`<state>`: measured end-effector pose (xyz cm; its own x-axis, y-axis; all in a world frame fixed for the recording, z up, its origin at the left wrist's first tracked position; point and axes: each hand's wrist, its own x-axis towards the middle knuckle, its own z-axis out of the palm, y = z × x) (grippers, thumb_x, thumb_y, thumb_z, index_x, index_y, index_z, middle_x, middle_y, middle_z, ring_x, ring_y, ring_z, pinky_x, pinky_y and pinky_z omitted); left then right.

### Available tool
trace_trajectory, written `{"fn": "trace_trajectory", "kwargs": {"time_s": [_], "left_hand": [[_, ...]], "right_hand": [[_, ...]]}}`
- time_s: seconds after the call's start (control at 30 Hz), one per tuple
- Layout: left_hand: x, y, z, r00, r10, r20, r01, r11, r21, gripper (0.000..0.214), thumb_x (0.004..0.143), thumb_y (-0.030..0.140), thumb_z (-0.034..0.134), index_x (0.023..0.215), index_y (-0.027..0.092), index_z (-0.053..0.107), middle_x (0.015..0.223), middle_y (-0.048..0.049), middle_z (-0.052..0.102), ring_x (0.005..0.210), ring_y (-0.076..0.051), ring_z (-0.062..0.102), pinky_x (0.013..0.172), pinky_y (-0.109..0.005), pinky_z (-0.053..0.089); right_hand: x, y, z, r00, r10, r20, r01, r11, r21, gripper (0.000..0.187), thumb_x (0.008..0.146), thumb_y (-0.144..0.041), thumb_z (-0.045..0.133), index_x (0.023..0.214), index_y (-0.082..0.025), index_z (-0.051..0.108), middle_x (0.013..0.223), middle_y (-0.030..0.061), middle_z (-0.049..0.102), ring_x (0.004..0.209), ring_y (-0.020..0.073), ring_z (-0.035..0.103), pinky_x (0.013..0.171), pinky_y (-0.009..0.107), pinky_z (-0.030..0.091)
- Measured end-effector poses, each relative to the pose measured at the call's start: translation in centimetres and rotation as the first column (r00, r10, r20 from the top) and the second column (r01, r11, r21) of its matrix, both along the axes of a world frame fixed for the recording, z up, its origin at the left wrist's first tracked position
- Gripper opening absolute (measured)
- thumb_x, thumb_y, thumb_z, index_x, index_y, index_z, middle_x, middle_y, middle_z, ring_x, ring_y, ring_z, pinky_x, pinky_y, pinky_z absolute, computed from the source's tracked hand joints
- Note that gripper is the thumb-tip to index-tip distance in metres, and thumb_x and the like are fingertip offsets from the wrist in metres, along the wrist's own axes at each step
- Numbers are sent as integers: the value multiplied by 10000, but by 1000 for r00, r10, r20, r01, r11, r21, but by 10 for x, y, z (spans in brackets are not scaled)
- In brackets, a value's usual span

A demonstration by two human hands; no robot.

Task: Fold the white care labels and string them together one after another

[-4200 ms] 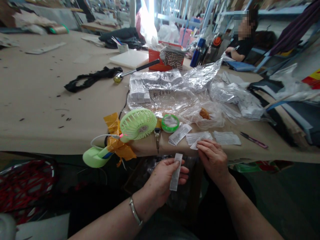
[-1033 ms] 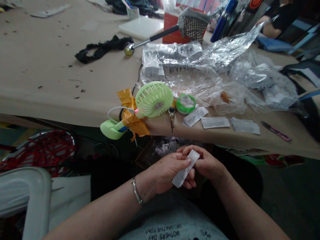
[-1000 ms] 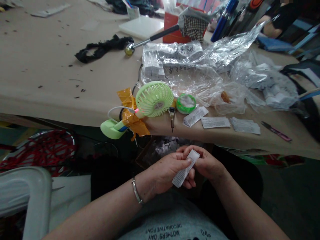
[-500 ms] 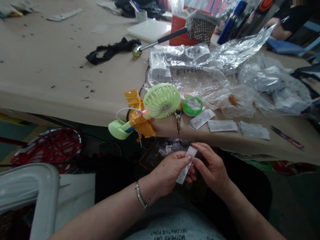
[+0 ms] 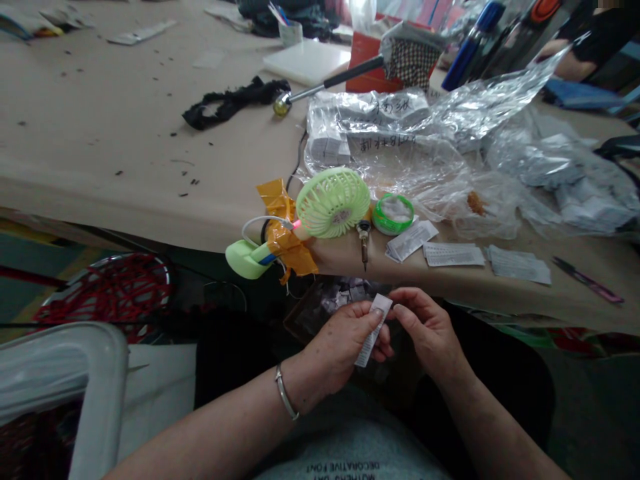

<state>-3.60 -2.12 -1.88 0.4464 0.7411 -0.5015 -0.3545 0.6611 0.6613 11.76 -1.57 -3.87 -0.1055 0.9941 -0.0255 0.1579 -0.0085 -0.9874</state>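
A narrow white printed label strip [image 5: 373, 323] hangs in front of my lap, below the table edge. My left hand [image 5: 342, 341] pinches it near the top between thumb and fingers. My right hand [image 5: 426, 328] is curled beside it, fingertips touching the strip's upper end. On the table edge just above lie three small stacks of similar labels [image 5: 454, 254]. A light green mini fan [image 5: 333, 202], taped with orange tape, leans over the edge next to a green ring-shaped dish [image 5: 393, 213].
Clear plastic bags [image 5: 425, 153] with bundled labels cover the table's right side. Small purple snips [image 5: 589, 281] lie at the right edge. A black cloth strip [image 5: 235, 101], a hammer-like tool [image 5: 327, 81] and a red box [image 5: 371, 60] sit farther back. A white plastic bin [image 5: 60, 380] stands lower left.
My right hand left the label stacks on the table and came down to the strip held by my left hand. The view shifted down and left; the hands stay together on the strip.
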Motion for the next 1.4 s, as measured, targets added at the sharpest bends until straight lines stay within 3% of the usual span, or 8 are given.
{"fn": "trace_trajectory", "kwargs": {"time_s": [0.13, 0.33, 0.5, 0.63, 0.83, 0.97, 1.4], "left_hand": [[0, -1, -2, 999, 19, -50, -18, 1000, 18, 249, 848, 365, 525, 913, 138, 602, 614, 11, 550, 519, -96, 539, 504, -207, 403], [-2, -3, -3, 990, 45, -132, -33, 995, 90, 250, 844, 368, 507, 739, 148, 562, 611, 4, 553, 533, -102, 523, 527, -223, 397], [-7, 2, -5, 966, 119, -229, -61, 967, 246, 215, 841, 291, 498, 712, 143, 587, 630, 5, 557, 599, -104, 499, 590, -229, 394], [-16, 10, -3, 888, 277, -367, -80, 879, 469, 150, 822, 226, 532, 762, 147, 645, 716, 0, 605, 697, -118, 519, 660, -226, 401], [-25, 21, 7, 779, 407, -476, -38, 789, 613, 127, 827, 201, 545, 802, 164, 664, 733, 8, 656, 682, -114, 563, 654, -207, 420], [-26, 27, 9, 739, 439, -511, 6, 754, 657, 149, 839, 208, 536, 763, 162, 656, 686, 13, 638, 641, -107, 551, 622, -203, 413], [-26, 33, 10, 695, 492, -524, 21, 715, 699, 162, 843, 198, 523, 753, 157, 652, 634, 29, 605, 592, -87, 520, 571, -184, 393]], "right_hand": [[-6, 7, -3, 982, -62, -180, 28, 982, -188, 167, 743, -343, 687, 772, -192, 622, 686, -29, 616, 616, 103, 565, 612, 216, 463], [-16, 12, -3, 985, -64, -161, 24, 971, -237, 139, 737, -294, 682, 691, -180, 618, 637, -44, 573, 589, 85, 499, 599, 203, 414], [-24, 17, 6, 984, 0, -177, -35, 980, -198, 137, 750, -295, 659, 683, -186, 609, 643, -34, 576, 571, 91, 491, 572, 214, 415], [-29, 24, 17, 993, 71, -89, -79, 993, -91, 140, 773, -294, 630, 693, -182, 606, 702, -11, 592, 644, 112, 521, 605, 224, 418], [-33, 33, 24, 995, 71, 75, -72, 997, 12, 110, 799, -275, 597, 748, -178, 608, 699, -18, 566, 622, 101, 480, 580, 216, 384], [-35, 37, 27, 987, 70, 146, -81, 995, 66, 108, 805, -268, 588, 753, -175, 611, 650, -33, 530, 584, 89, 444, 546, 205, 362], [-39, 44, 29, 977, 27, 213, -66, 982, 178, 89, 800, -211, 570, 724, -180, 602, 619, -43, 531, 583, 87, 461, 555, 197, 374]]}}
